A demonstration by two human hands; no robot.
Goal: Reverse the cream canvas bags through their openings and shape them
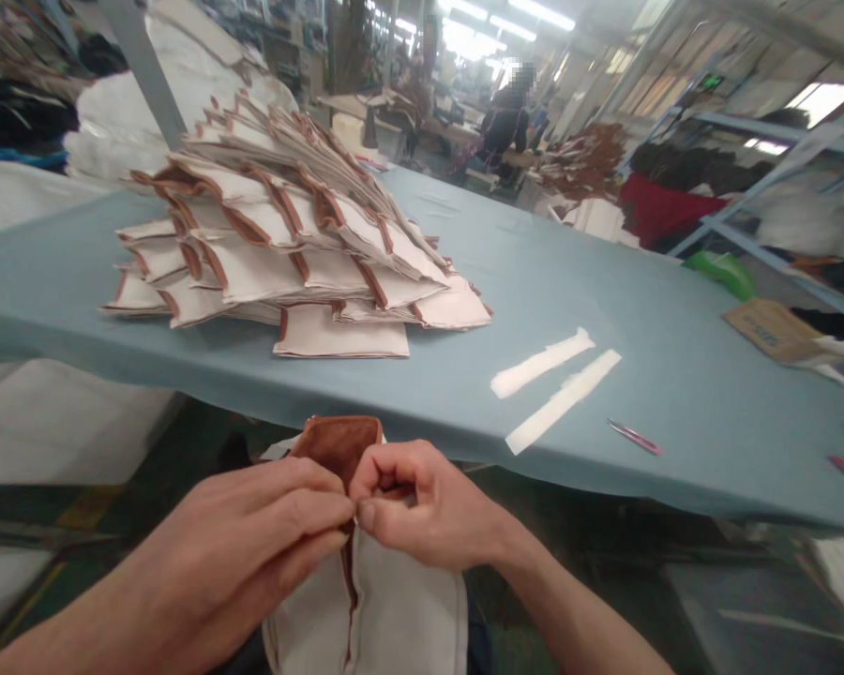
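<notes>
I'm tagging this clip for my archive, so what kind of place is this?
Most likely a sewing or garment workshop: a pile of cream fabric pieces with brown trim lies on a long blue table, the left hand and right hand pinch another trimmed piece, and shelves hold more cloth.

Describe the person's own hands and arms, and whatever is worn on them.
The left hand and right hand are bare: no gloves, rings or watch show. The left forearm and right forearm are bare too, with no sleeve in view.
</notes>
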